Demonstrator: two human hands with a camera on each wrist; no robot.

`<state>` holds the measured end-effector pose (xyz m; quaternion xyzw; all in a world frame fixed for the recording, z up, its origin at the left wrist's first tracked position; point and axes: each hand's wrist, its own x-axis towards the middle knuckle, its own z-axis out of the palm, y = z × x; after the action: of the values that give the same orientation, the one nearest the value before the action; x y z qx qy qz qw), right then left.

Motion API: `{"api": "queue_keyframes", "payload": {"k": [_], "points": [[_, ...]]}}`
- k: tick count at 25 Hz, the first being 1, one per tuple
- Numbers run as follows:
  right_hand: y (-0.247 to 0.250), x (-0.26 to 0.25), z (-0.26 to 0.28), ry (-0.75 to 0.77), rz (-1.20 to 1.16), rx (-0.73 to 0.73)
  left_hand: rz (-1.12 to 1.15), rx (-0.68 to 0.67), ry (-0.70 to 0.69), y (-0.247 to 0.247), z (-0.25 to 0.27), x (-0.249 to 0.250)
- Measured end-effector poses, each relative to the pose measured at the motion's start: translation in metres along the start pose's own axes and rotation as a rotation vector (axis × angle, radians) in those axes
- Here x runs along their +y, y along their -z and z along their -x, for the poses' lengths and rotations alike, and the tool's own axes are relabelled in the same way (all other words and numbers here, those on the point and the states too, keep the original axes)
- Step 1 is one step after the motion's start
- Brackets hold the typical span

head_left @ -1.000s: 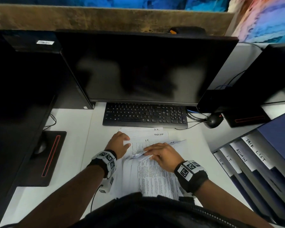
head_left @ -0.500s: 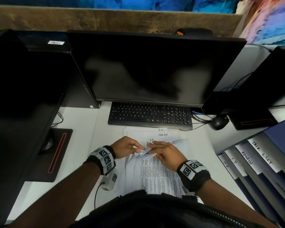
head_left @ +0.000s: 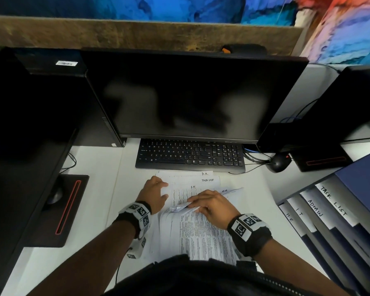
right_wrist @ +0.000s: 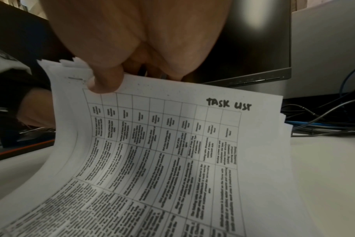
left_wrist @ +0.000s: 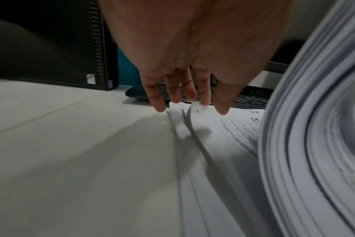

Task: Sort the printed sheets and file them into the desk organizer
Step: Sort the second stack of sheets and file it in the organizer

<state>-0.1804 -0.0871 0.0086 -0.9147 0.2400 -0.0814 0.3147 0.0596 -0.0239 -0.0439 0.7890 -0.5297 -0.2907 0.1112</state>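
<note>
Paper everywhere on the white desk (head_left: pixel 90 189) — a fanned spread of printed sheets (head_left: pixel 188 182) lies flat just in front of the keyboard (head_left: pixel 190 155), w/ handwritten headings "H.R.", "TASK LIST" and "I.T." showing at their top edges; nearer the person, a thicker stack (head_left: pixel 203 236) is bent upward at its far end; right hand (head_left: pixel 212 205) grips that lifted end, thumb (right_wrist: pixel 105 80) pressed on the top page and the other fingers behind it, mostly hidden; the top page is a gridded table marked "TASK LIST" in marker, per the right wrist view; left hand (head_left: pixel 155 192) is released — fingers (left_wrist: pixel 158 99) straight and slightly spread, tips at the left corner of the flat sheets, holding nothing; whether they press down or only touch, can't tell; desk organizer (head_left: pixel 329 221) stands at the desk's right edge, well apart from both hands, its dividers tabbed "H R", "I T", "ADMIN", "TASK LIST"; dark monitor (head_left: pixel 190 99) behind the keyboard; black mouse (head_left: pixel 277 163) to the keyboard's right, among cables.
</note>
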Motion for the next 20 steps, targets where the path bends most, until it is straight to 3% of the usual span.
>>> {"api": "queue_keyframes", "payload": {"k": [4,7,11,15,17,20], "points": [[-0.001,0.000,-0.001,-0.018,0.009,-0.028,0.004,0.032,-0.046,0.007,0.004,0.005],[0.001,-0.001,-0.003,-0.019,0.027,-0.041,0.210,0.023,-0.032,0.016,0.006,0.019],[0.000,-0.001,-0.004,-0.017,0.049,-0.048,0.311,-0.186,-0.171,0.024,0.012,0.026],[-0.004,0.001,-0.004,-0.001,0.061,-0.004,0.357,-0.298,-0.277,0.034,0.019,0.026],[-0.005,0.003,-0.003,0.000,0.061,0.018,0.462,-0.328,-0.274,0.037,0.019,0.023],[-0.007,0.005,-0.001,0.015,0.072,0.015,0.696,-0.345,-0.098,0.039,0.022,0.021]]}}
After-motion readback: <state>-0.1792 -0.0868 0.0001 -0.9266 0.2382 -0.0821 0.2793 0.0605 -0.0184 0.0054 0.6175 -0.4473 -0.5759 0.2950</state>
